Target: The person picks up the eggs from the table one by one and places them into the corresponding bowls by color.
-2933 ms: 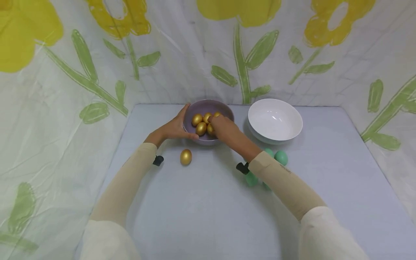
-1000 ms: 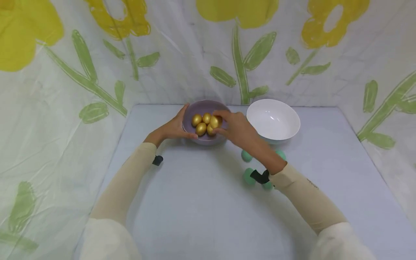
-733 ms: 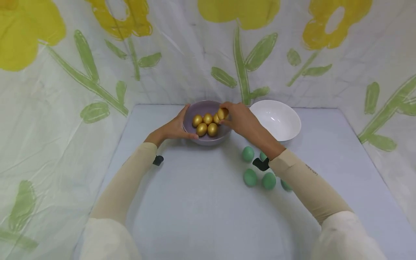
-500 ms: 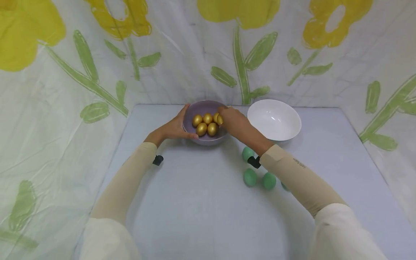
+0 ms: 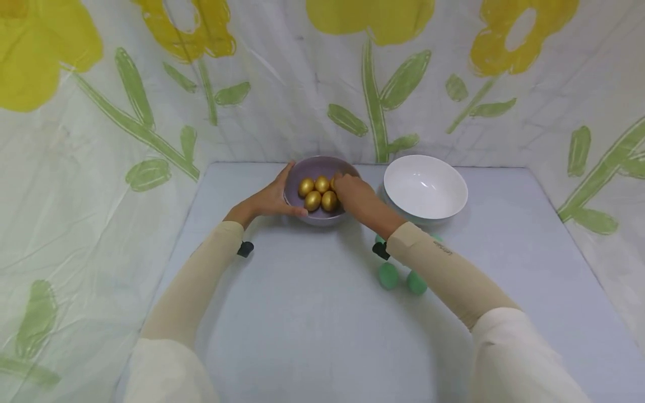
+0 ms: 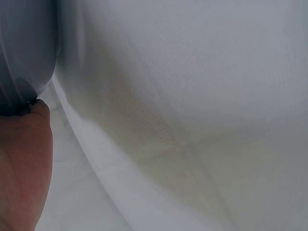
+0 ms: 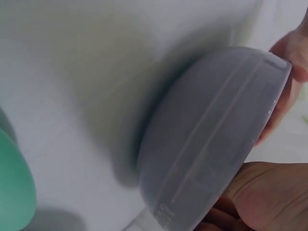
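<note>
Plainly, in the head view, both hands are at the purple bowl [image 5: 317, 165], which stands on the desk [image 5: 302, 324]. The left hand [image 5: 272, 197] holds the bowl's left side, fingers spread wide around it, thumb along the near rim. The right hand [image 5: 356, 200] reaches over the bowl's right rim, fingers down inside; their tips are hidden, so how far open they are, and whether they have hold of anything, cannot be told. Gold eggs [image 5: 312, 201] lie grouped within the bowl, four in plain sight and part of another just beside the right fingers. Right of the purple bowl stands a white bowl [image 5: 425, 190], apart from it. Green eggs [image 5: 388, 276] lie to the purple bowl's right and nearer the person, some partly covered by the right sleeve [image 5: 453, 280]. Behind the bowl hangs a flowered cloth [image 5: 282, 123].

In the left wrist view, part of the purple bowl's outer wall shows, with the left hand against it.

In the right wrist view, both hands are at the purple bowl's rim, the right fingers mostly hidden behind it. A green egg lies well apart from the bowl's outer side.
</note>
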### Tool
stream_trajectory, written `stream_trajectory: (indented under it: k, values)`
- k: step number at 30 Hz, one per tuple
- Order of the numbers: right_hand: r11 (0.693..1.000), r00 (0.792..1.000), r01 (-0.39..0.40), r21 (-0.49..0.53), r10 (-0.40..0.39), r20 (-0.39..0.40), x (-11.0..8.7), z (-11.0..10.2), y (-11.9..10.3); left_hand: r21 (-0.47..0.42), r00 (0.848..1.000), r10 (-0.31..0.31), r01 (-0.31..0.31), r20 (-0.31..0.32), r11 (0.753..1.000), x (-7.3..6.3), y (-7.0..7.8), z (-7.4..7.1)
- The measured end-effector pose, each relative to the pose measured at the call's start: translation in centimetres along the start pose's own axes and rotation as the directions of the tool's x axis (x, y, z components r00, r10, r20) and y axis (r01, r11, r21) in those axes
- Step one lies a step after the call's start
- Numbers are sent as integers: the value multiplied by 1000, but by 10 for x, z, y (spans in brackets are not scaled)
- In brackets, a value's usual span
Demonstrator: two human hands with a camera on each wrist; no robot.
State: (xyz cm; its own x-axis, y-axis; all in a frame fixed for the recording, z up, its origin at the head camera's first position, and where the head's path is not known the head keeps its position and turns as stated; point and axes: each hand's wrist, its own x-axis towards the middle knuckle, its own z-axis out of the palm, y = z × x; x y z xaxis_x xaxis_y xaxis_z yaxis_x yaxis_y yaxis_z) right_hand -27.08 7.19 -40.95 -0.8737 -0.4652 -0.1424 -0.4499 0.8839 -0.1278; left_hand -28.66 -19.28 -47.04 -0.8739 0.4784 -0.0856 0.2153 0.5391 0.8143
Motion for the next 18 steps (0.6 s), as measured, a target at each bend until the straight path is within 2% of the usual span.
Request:
stream_trajectory:
  k: [12,18]
  values:
    - [999,998,-52,-4,52,23,7,8,-5,-8,1000,-3,3,2,1000,-2,1,1]
    - [998,998,-63,-31,63,2,8,8,-8,-2,1000,4,-4,-4,1000,-1,1,0]
